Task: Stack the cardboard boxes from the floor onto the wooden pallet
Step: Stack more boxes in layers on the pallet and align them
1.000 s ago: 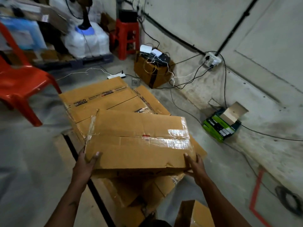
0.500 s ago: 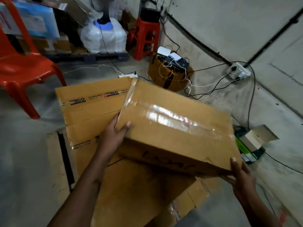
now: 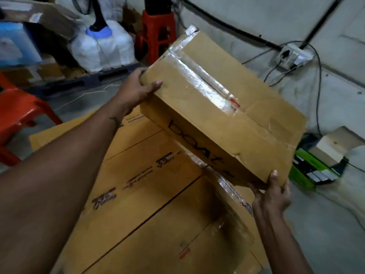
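Mid-carry: left hand point(image 3: 138, 88) grips the taped box point(image 3: 223, 107) at its far-left corner, right hand point(image 3: 273, 194) cups its near-right corner; next, probably lower it flat onto stacked boxes point(image 3: 150, 194).

You're working in dim, warm indoor light. Glare runs along the shiny clear tape strip point(image 3: 199, 80) on the tilted brown cardboard box point(image 3: 227, 115), which shadows the flat cartons point(image 3: 150, 204) below. The upper left is blurred, perhaps from motion, and wall lines bow at the frame's right edge.
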`<state>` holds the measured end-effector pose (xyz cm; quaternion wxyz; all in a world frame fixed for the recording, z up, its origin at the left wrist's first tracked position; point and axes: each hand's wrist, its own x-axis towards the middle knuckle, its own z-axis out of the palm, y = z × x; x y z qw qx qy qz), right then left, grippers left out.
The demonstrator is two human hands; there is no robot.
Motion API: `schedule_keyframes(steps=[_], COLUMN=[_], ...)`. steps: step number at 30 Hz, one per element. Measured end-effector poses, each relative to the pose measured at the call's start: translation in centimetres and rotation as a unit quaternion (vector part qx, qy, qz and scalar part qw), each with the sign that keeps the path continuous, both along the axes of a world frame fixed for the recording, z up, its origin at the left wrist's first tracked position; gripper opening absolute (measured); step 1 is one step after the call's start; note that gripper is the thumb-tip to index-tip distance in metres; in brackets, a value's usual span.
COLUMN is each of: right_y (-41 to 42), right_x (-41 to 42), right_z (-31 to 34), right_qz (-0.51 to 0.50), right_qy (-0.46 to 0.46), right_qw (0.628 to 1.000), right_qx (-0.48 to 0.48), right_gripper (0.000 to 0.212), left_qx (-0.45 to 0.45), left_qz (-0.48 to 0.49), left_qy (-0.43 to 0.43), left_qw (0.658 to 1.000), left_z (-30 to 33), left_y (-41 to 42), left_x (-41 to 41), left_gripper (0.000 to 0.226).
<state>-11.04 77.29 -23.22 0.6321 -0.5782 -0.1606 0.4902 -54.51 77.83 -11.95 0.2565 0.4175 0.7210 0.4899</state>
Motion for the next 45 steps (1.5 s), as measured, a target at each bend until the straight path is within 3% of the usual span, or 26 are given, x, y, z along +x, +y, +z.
schedule_keyframes(steps=[7,12,16,18,20,22,25,29,32,33,36,38,43,45], right_y=[0.2,1.3,2.3,2.8,3.5,4.0,4.4,4.5,4.9,5.2,5.5,6.2,8.1,8.8], right_x=[-5.9,-9.3,-11.3,-10.9,-9.9,-9.3,-9.8,-9.8,-9.1,-8.8,-8.3,-7.9,-9.0,-10.1], right_z=[-7.8,-12.3,-16.4,-17.8,-18.4,-19.2,-19.5,-19.0,-17.4,-16.8,-16.1,-17.2,-18.4,-18.4], right_qz=[-0.112,-0.137,-0.088,-0.014,0.075,0.111,0.126,0.144,0.230,0.264,0.345,0.349,0.366,0.372], right_qy=[-0.011,-0.079,-0.208,-0.318,-0.400,-0.454,-0.509,-0.566,-0.603,-0.580,-0.375,-0.316,-0.316,-0.317], right_qw=[0.992,0.987,0.973,0.944,0.902,0.869,0.832,0.789,0.736,0.745,0.850,0.872,0.867,0.864], right_qx=[0.054,-0.005,-0.051,-0.091,-0.142,-0.165,-0.181,-0.191,-0.204,-0.199,-0.138,-0.133,-0.117,-0.120], right_gripper=[0.041,0.059,0.050,0.041,0.040,0.045,0.053,0.060,0.069,0.078,0.119,0.135,0.105,0.084], left_qx=[0.015,-0.010,-0.040,-0.092,-0.167,-0.237,-0.271,-0.258,-0.227,-0.212,-0.183,-0.167,-0.116,-0.113], left_qz=[-0.058,-0.062,-0.049,-0.085,-0.131,-0.167,-0.135,-0.112,-0.096,-0.087,-0.084,-0.098,-0.141,-0.143], left_qy=[-0.028,0.002,0.057,0.156,0.264,0.318,0.384,0.401,0.393,0.390,0.391,0.390,0.392,0.389], left_qw=[0.998,0.998,0.996,0.980,0.941,0.903,0.872,0.872,0.886,0.892,0.898,0.900,0.902,0.903], left_z=[-8.2,-11.4,-18.2,-21.4,-23.8,-26.7,-30.6,-31.1,-31.5,-31.5,-31.6,-31.9,-32.4,-32.4], left_y=[9.1,13.4,14.2,14.8,15.4,15.5,14.7,14.0,13.3,12.9,12.1,11.9,11.7,11.8], left_x=[-5.3,-6.5,-9.8,-11.3,-12.0,-12.4,-11.8,-11.0,-10.7,-10.7,-10.8,-11.0,-10.8,-11.0], left_gripper=[0.093,0.058,0.059,0.060,0.068,0.080,0.090,0.086,0.085,0.085,0.080,0.074,0.058,0.057])
